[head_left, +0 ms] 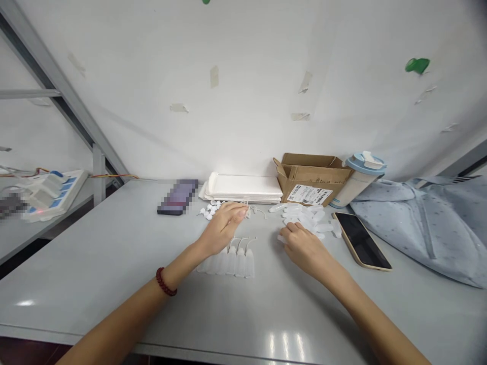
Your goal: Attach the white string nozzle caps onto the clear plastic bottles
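My left hand is above the table with thumb and fingers pinched together on a thin white nozzle tip. Below it, several translucent plastic bottles lie side by side in a row, the ones I can see clearly fitted with thin curved white tips. Part of that row is behind my left hand. My right hand is at the near edge of a pile of loose translucent bottles. Its fingers are curled round a bottle, mostly hidden by them. White caps lie heaped beyond my left hand.
Behind the caps lies a stack of white foam-like sheets. To its right stand an open cardboard box and a blue-lidded tumbler. A phone and pale blue fabric lie right; a blurred dark device lies left.
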A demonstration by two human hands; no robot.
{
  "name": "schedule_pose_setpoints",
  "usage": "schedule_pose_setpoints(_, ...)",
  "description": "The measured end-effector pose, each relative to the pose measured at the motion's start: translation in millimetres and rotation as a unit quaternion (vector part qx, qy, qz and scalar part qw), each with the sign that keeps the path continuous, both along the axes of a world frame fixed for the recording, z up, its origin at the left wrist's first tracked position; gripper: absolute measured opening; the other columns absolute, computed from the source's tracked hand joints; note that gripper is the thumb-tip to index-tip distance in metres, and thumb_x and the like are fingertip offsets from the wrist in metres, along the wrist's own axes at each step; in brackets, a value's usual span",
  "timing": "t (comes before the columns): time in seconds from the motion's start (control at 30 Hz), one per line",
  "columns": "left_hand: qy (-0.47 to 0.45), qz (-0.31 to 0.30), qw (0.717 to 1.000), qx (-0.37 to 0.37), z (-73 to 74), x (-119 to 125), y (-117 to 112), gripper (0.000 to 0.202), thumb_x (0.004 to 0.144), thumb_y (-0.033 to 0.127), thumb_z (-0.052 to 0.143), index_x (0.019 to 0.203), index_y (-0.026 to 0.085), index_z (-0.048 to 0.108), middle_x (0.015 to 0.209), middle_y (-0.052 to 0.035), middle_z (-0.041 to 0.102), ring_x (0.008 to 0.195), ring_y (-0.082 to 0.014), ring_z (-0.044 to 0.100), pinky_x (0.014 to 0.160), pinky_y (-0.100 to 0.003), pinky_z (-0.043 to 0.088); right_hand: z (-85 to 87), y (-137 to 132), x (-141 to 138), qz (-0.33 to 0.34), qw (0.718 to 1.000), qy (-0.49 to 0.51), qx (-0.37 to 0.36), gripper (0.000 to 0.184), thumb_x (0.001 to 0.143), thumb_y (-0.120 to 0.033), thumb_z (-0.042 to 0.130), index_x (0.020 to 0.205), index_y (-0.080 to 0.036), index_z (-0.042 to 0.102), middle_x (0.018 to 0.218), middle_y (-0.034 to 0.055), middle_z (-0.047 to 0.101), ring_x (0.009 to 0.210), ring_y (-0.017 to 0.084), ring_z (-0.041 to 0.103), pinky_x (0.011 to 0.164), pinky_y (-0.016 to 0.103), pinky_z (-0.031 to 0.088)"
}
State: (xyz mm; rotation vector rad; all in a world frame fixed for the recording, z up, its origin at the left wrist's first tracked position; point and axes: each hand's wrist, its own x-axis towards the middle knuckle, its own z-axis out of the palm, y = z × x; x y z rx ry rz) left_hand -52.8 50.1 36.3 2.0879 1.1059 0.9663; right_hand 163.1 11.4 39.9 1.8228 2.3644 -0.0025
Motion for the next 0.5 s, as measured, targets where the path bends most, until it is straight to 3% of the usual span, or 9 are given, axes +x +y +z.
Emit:
schedule_pose_setpoints(0.13,-0.11,0.021,0.989,-0.094,10.5,-2.7,-4.6,0.028,0.085,0.04,0.052,0.092,0.018,0.067,0.102,-0.0054,0.065,0.1,-0.0211,0.057,0.089,-0.033,0.042,-6.2,-2.0,-2.2,0.02,0.994,0.103,0.041,0.027,0.08,-0.003,0.046,0.1,-0.013,0.06,0.102,0.0113,0.06,0.088,0.023,0.061,0.069,0.031,0.046)
schedule_pose_setpoints(0.27,-0.172,0.01,0.971,-0.166,11.1,-6.4,-9.4,0.018,0.077,0.033,0.062,0.083,0.016,0.064,0.086,-0.0041,0.065,0.083,-0.0176,0.059,0.076,-0.027,0.047,-15.7,-4.1,-4.9,0.068,0.968,0.211,0.115,0.027,0.083,-0.008,0.046,0.108,-0.015,0.054,0.106,0.0104,0.058,0.086,0.021,0.062,0.065,0.031,0.05)
schedule_pose_setpoints(0.37,-0.163,0.003,0.972,-0.167,9.2,-7.4,-11.5,0.015,0.078,0.03,0.061,0.084,0.016,0.064,0.088,-0.0046,0.065,0.081,-0.0164,0.059,0.072,-0.026,0.047,-20.6,-5.6,-7.9,0.106,0.951,0.247,0.153,0.025,0.083,-0.009,0.046,0.107,-0.015,0.053,0.104,0.0106,0.059,0.085,0.022,0.062,0.066,0.033,0.052)
schedule_pose_setpoints(0.5,-0.144,0.004,0.981,-0.126,10.5,-6.8,-12.1,0.019,0.08,0.026,0.057,0.095,0.018,0.066,0.103,-0.0054,0.065,0.093,-0.0181,0.059,0.081,-0.028,0.046,-22.1,-7.7,-11.7,0.123,0.946,0.249,0.166,0.023,0.084,-0.01,0.046,0.105,-0.015,0.054,0.102,0.0109,0.06,0.083,0.022,0.063,0.063,0.033,0.054)
